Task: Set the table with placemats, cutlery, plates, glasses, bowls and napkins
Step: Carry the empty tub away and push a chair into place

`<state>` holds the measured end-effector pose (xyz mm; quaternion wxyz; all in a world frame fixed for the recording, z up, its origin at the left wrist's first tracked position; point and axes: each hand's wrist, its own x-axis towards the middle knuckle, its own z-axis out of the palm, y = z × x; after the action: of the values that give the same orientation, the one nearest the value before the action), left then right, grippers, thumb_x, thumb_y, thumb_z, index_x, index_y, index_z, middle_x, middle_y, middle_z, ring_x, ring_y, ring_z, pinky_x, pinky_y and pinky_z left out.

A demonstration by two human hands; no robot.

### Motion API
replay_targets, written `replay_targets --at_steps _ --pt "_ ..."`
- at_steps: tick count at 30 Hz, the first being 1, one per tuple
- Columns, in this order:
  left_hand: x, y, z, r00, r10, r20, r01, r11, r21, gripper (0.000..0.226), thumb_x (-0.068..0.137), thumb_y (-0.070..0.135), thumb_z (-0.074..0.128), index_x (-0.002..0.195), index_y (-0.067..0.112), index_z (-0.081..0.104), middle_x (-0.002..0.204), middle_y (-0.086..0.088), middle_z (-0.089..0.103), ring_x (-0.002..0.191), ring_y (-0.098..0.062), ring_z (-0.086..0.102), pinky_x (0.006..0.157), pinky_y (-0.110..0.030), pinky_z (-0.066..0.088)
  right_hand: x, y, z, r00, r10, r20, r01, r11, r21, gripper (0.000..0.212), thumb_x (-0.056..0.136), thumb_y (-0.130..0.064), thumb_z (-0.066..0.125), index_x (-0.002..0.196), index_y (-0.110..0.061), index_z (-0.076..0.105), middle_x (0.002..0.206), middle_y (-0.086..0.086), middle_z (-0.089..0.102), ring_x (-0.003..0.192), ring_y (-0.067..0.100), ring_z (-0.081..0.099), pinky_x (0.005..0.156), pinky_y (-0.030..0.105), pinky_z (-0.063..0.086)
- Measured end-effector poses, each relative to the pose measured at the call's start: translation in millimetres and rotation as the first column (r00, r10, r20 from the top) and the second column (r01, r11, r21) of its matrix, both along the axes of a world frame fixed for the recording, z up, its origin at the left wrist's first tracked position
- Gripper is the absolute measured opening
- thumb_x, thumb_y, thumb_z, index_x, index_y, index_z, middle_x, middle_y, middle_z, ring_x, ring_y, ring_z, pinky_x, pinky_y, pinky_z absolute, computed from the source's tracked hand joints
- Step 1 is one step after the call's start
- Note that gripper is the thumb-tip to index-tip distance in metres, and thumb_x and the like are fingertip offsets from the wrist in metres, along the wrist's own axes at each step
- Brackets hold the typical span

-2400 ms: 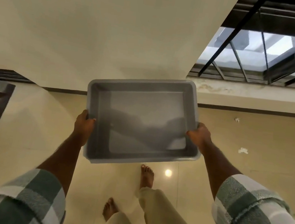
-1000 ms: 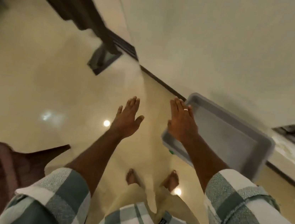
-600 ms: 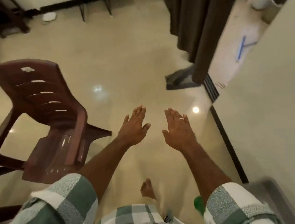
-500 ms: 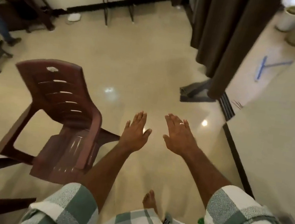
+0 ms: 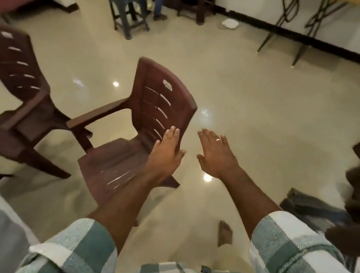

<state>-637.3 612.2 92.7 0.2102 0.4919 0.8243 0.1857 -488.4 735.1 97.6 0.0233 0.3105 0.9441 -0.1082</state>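
Both hands were held out in front of the person, palms down, fingers straight and together, holding nothing. The left hand (image 5: 166, 155) hovered in front of the backrest of a brown plastic chair (image 5: 151, 119); whether it touched the chair is hard to tell through the blur. The right hand (image 5: 215, 156), a ring (image 5: 218, 139) on one finger, hung over the glossy cream floor (image 5: 267, 115). No placemats, cutlery, plates or other tableware showed. A second brown chair (image 5: 15, 84) stood to the left.
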Motion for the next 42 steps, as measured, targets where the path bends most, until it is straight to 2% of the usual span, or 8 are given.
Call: replay_targets --at_steps 10,15,20,25,32,36,39,42 --pt "11 97 14 0.922 0.366 0.13 -0.367 0.93 -0.016 0.072 0.106 0.047 0.04 0.162 0.021 0.005 0.17 0.005 0.0 0.155 -0.011 -0.002 0.127 -0.044 0.006 -67 170 9 0.906 0.421 0.054 -0.421 0.907 -0.008 0.061 0.105 -0.025 0.04 0.161 -0.022 0.014 0.168 0.0 0.016 0.154 0.02 0.015 0.125 0.052 0.011" --pt "-26 165 -6 0.875 0.463 0.14 -0.467 0.884 0.0 0.079 0.103 0.053 0.041 0.162 0.02 0.002 0.17 0.002 -0.003 0.155 -0.013 -0.004 0.126 -0.047 0.008 -141 237 -4 0.795 0.601 0.087 -0.604 0.797 0.016 0.076 0.096 -0.006 0.042 0.161 -0.024 0.009 0.17 -0.002 0.006 0.156 0.017 0.007 0.124 0.051 0.006" --pt "-68 229 -32 0.818 0.542 0.194 -0.559 0.828 0.044 0.085 0.1 0.055 0.047 0.162 0.02 0.0 0.17 0.003 -0.003 0.155 -0.012 -0.005 0.124 -0.046 0.008 -230 287 -17 0.682 0.723 0.11 -0.729 0.684 0.03 0.079 0.095 -0.005 0.044 0.161 -0.028 0.007 0.17 -0.005 0.001 0.156 0.016 0.002 0.123 0.051 0.004" --pt "-100 267 -47 0.78 0.579 0.236 -0.608 0.791 0.069 0.083 0.103 0.048 0.047 0.162 0.019 -0.003 0.169 0.006 -0.006 0.155 -0.009 -0.006 0.127 -0.042 0.007 -292 329 -31 0.489 0.853 0.183 -0.871 0.489 0.045 0.059 0.106 -0.017 0.031 0.161 -0.031 0.013 0.17 -0.003 0.002 0.156 0.021 0.004 0.123 0.054 0.007" --pt "-114 289 -46 0.711 0.701 0.043 -0.698 0.713 -0.069 0.068 0.108 0.039 0.036 0.162 0.016 0.002 0.17 0.0 0.004 0.156 -0.014 0.006 0.126 -0.043 0.016 -402 383 -40 0.08 0.978 0.192 -0.997 0.076 0.031 0.055 0.108 -0.041 0.006 0.162 -0.03 0.011 0.169 -0.005 0.01 0.156 0.018 0.005 0.123 0.052 0.014" --pt "-104 307 -53 0.622 0.772 -0.13 -0.783 0.612 -0.107 0.059 0.11 0.039 0.025 0.162 0.019 0.006 0.169 0.002 0.014 0.154 -0.013 0.015 0.123 -0.043 0.022 -451 395 -50 -0.12 0.984 0.135 -0.991 -0.127 0.046 0.054 0.108 -0.048 0.012 0.16 -0.035 0.017 0.168 -0.006 0.015 0.156 0.016 0.006 0.124 0.049 0.013" --pt "-94 326 -55 0.532 0.798 -0.283 -0.847 0.507 -0.162 0.055 0.107 0.03 0.022 0.16 0.017 0.018 0.165 0.0 0.028 0.151 -0.017 0.028 0.117 -0.051 0.033 -456 398 -63 -0.158 0.987 0.013 -0.985 -0.158 0.064 0.05 0.108 -0.042 0.022 0.158 -0.035 0.027 0.166 -0.001 0.024 0.155 0.021 0.014 0.121 0.05 0.022" --pt "-75 364 -59 0.259 0.88 -0.399 -0.965 0.221 -0.139 0.061 0.095 0.014 0.029 0.156 0.016 0.035 0.159 -0.005 0.039 0.146 -0.025 0.038 0.108 -0.056 0.043 -450 407 -72 -0.232 0.972 -0.048 -0.972 -0.23 0.045 0.055 0.108 -0.042 0.026 0.161 -0.033 0.014 0.17 0.0 0.004 0.156 0.024 -0.002 0.123 0.047 0.013"
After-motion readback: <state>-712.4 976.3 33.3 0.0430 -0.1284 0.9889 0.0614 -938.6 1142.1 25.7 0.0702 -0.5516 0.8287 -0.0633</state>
